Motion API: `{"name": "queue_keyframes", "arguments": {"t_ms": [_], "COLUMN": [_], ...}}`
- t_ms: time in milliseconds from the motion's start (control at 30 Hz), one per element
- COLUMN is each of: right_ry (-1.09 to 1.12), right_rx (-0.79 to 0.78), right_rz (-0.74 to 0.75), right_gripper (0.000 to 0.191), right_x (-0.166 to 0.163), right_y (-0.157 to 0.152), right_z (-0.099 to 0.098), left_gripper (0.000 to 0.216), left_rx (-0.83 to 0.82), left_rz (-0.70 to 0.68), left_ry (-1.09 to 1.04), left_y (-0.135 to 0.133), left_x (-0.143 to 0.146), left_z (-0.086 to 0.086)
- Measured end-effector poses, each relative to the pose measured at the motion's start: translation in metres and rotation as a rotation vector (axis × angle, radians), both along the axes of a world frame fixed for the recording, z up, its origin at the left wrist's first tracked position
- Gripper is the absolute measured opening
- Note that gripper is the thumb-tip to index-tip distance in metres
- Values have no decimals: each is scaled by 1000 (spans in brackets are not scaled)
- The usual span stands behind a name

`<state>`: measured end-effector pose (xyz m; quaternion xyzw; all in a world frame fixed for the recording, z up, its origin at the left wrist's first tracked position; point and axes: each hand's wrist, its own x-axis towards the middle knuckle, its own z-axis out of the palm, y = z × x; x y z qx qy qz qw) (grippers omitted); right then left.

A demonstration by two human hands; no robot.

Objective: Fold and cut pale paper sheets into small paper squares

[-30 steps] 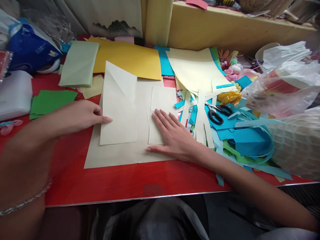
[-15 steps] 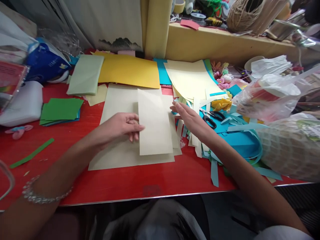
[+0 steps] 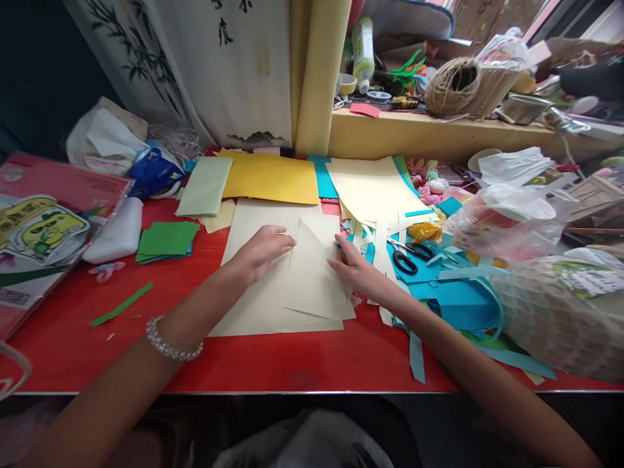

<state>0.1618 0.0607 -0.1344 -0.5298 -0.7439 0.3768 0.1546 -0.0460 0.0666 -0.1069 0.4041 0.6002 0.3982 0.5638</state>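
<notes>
A folded cream paper piece point(image 3: 312, 273) lies tilted on a larger cream sheet point(image 3: 253, 305) on the red table point(image 3: 273, 364). My left hand point(image 3: 260, 250) rests on the large sheet with its fingers bent onto the folded piece's upper left edge. My right hand point(image 3: 358, 270) lies at the piece's right edge, fingers pressed together on the paper. A beaded bracelet point(image 3: 170, 344) sits on my left wrist.
Black-handled scissors point(image 3: 407, 253) lie among blue and cream paper strips point(image 3: 458, 299) at the right. Yellow card point(image 3: 270, 179), pale green paper point(image 3: 205, 188) and green squares point(image 3: 166, 239) lie behind and left. Plastic bags point(image 3: 511, 208) crowd the right; a red packet point(image 3: 43, 221) sits far left.
The view has tilted up and back. The cream piece has turned from upright to tilted, with a folded corner at its top. Both hands have closed in on its two sides.
</notes>
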Motion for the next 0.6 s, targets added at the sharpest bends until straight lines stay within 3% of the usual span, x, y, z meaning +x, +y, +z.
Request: {"name": "queue_keyframes", "arguments": {"t_ms": [200, 367, 600], "right_ry": [41, -32, 58], "right_rx": [99, 109, 111], "right_rz": [34, 41, 45], "right_gripper": [74, 73, 76], "right_x": [-8, -10, -9], "right_y": [-10, -11, -9], "right_z": [-12, -9, -7], "left_gripper": [23, 21, 26], "left_rx": [-45, -64, 36], "left_rz": [-85, -123, -5], "left_ry": [27, 130, 165], "left_y": [13, 13, -2], "left_x": [18, 36, 42], "left_z": [3, 4, 9]}}
